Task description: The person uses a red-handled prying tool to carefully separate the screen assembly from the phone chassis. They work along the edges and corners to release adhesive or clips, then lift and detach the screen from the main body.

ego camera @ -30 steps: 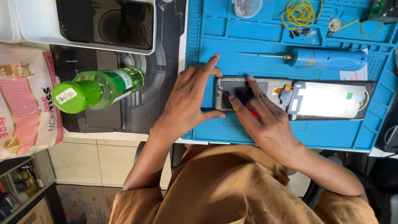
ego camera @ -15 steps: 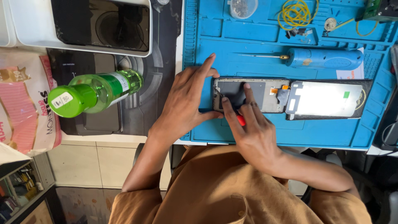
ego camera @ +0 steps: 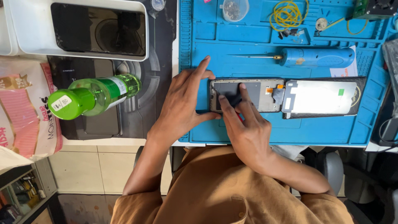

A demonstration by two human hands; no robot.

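An opened phone body (ego camera: 265, 93) lies on the blue work mat (ego camera: 207, 128), its detached screen (ego camera: 321, 97) folded out to the right. My left hand (ego camera: 182, 103) grips the phone's left end, thumb below and fingers above, index finger stretched out. My right hand (ego camera: 248, 128) reaches in from below. Its fingertips press a small dark tool tip against the phone's left inner part; a bit of red handle shows under the fingers, and the rest of the tool is hidden.
A blue screwdriver (ego camera: 317, 57) lies just beyond the phone. Farther back are a yellow wire coil (ego camera: 288, 12) and a small clear cup (ego camera: 235, 9). Left of the mat are a green bottle (ego camera: 93, 96), a white tray (ego camera: 78, 27) and a pink tissue pack (ego camera: 25, 112).
Both hands stay on the phone. My right fingertips have crept slightly left across the phone's inside, and the red handle is more covered by the hand.
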